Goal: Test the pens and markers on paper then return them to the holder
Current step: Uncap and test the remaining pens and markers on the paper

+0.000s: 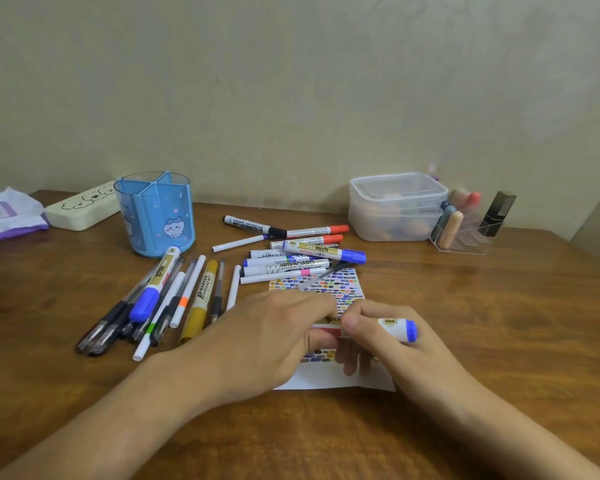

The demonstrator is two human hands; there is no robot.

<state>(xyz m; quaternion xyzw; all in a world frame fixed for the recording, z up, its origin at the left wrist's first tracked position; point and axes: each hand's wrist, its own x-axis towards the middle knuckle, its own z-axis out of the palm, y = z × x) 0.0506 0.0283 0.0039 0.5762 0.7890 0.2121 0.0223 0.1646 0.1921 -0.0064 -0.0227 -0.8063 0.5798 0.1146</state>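
Paper [329,381], white and thin, lies flat on the brown wooden table [499,323] before me, and many small colour marks cover its far part like little bricks. I see my two hands close together above it, both on one marker [397,329]. My right hand [388,344] grips the round white barrel, thumb on top, and the blue end of it sticks out to the right. My left hand [274,337] has its fingers curled around the other end of this marker; that end is hidden, so I cannot tell if a cap is there. The holder [155,213] is a round cup of clear blue plastic with inner walls that divide it, and a small cat drawing is on its side; it stands upright at the far left, well apart from my hands. Just in front of it lies the left pile [163,299] of thin pens and thicker markers, more or less parallel, one with a smooth blue cap and one mustard yellow. The second pile [291,254], beyond the paper, has whiteboard markers with red, blue and black caps, crossing each other, and some touch the paper's far edge. At the far right stands a box [395,206] of cloudy plastic with rounded corners and a lid.
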